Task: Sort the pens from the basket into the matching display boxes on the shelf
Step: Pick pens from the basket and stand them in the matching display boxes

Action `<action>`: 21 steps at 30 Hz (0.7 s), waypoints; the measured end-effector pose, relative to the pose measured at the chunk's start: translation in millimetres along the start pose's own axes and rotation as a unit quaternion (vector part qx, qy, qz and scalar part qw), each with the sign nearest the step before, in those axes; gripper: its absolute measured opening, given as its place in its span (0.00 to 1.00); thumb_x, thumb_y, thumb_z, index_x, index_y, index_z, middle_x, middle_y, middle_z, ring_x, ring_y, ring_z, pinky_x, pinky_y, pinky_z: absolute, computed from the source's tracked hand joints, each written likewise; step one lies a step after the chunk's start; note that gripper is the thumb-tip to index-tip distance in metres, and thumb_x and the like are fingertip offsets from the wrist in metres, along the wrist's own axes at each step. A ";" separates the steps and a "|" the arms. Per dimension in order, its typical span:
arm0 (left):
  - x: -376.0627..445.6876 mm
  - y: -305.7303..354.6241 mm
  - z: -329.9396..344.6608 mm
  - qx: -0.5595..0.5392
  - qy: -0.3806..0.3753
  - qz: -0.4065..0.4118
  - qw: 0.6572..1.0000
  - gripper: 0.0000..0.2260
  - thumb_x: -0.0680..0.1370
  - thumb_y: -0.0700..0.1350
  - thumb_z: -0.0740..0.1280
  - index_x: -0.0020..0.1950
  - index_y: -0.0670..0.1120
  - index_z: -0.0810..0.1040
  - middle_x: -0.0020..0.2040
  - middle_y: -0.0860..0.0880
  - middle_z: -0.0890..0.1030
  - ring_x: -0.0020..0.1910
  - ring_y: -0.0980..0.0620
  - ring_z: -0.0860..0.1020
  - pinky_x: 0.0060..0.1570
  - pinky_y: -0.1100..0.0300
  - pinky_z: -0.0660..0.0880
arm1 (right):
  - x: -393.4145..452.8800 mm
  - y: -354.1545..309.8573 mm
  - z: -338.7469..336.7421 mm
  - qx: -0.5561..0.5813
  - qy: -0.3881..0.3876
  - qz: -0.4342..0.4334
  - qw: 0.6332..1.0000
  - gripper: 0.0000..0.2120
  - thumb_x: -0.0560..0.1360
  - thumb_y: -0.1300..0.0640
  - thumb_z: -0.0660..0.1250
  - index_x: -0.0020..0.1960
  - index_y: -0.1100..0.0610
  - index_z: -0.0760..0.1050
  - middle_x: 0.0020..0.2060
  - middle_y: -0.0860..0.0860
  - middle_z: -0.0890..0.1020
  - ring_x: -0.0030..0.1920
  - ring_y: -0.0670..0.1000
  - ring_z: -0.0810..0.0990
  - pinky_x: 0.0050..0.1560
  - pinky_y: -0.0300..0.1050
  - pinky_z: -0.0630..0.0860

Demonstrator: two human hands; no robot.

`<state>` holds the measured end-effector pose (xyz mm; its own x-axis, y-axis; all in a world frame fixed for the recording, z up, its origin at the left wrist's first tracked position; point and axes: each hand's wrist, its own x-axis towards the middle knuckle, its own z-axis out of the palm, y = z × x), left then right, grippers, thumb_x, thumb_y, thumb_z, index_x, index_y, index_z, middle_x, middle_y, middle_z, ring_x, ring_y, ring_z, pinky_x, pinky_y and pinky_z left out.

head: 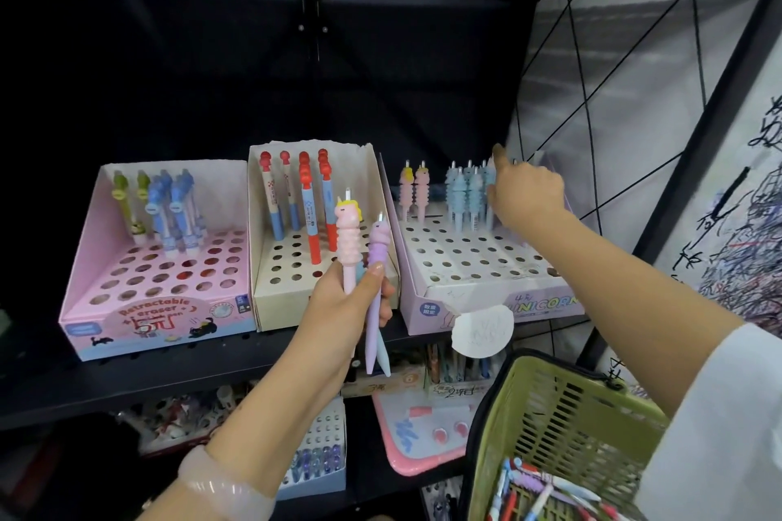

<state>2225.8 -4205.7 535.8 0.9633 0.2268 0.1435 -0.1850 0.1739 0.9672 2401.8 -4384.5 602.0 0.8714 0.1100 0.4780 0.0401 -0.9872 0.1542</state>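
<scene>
Right hand is up at the back row of the unicorn box on the shelf, fingers among the blue unicorn pens. Blur hides whether it grips a pen or has let go, so cannot tell.

Left hand is clenched on a bundle: a pink unicorn pen, a purple one, and a pale blue barrel just beside them.

Judgement: it is seating a blue pen. To do it well, drop it upright into a free hole next to the blues and keep colour groups together. The pink pair stands at back left, so pink goes there next. The purple one should start its own column.

Risk: the sleeve could knock standing pens.

The basket at lower right holds more pens.
</scene>
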 end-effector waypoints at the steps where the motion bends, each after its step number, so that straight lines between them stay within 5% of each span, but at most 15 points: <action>1: 0.2 -1.1 0.0 0.003 0.001 -0.001 1.000 0.05 0.80 0.43 0.60 0.46 0.44 0.73 0.29 0.54 0.77 0.27 0.57 0.72 0.31 0.64 0.72 | -0.1 -0.2 -0.4 0.027 0.002 0.014 1.000 0.23 0.78 0.62 0.56 0.72 0.60 0.58 0.52 0.60 0.79 0.51 0.61 0.78 0.36 0.46 0.65; 4: 1.4 -3.6 0.7 0.011 -0.002 -0.001 1.000 0.06 0.80 0.44 0.60 0.45 0.45 0.73 0.29 0.54 0.77 0.27 0.56 0.72 0.33 0.61 0.71 | -6.6 -3.4 -1.3 0.055 0.011 0.022 0.998 0.13 0.76 0.67 0.57 0.59 0.64 0.71 0.51 0.60 0.79 0.51 0.61 0.78 0.39 0.46 0.67; 8: 3.7 -6.1 2.8 0.009 -0.006 -0.006 1.000 0.05 0.80 0.44 0.61 0.46 0.45 0.74 0.30 0.53 0.77 0.27 0.56 0.73 0.32 0.62 0.71 | -10.9 -9.2 0.5 0.203 -0.007 0.063 0.977 0.18 0.78 0.63 0.57 0.67 0.66 0.64 0.57 0.63 0.76 0.60 0.62 0.73 0.50 0.51 0.71; 11: 3.9 -8.3 6.8 0.009 -0.008 -0.005 1.000 0.06 0.79 0.44 0.61 0.46 0.44 0.73 0.29 0.54 0.77 0.27 0.57 0.73 0.29 0.65 0.72 | -4.0 -11.3 2.4 0.324 -0.054 0.113 0.938 0.15 0.79 0.60 0.56 0.63 0.66 0.66 0.58 0.63 0.75 0.58 0.62 0.75 0.47 0.48 0.70; 18: 3.0 -9.1 8.6 0.011 -0.006 -0.011 1.000 0.06 0.79 0.45 0.61 0.45 0.43 0.73 0.29 0.53 0.77 0.28 0.56 0.73 0.33 0.61 0.71 | -21.6 -13.0 19.5 0.237 -0.065 0.064 0.967 0.25 0.78 0.62 0.57 0.73 0.63 0.55 0.55 0.61 0.77 0.52 0.60 0.77 0.40 0.46 0.68; 21: 3.0 -10.7 9.8 0.011 -0.005 -0.013 1.000 0.06 0.79 0.45 0.61 0.46 0.43 0.74 0.30 0.53 0.77 0.28 0.56 0.73 0.34 0.60 0.71 | -23.7 -10.0 16.5 0.262 -0.084 0.054 0.960 0.26 0.78 0.60 0.58 0.73 0.63 0.54 0.57 0.62 0.76 0.55 0.61 0.76 0.45 0.48 0.71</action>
<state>2232.6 -4216.2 527.9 0.9699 0.2123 0.1194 -0.1548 0.1591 0.9750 2388.7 -4379.1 574.9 0.9495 0.0262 0.3127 0.1458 -0.9194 -0.3654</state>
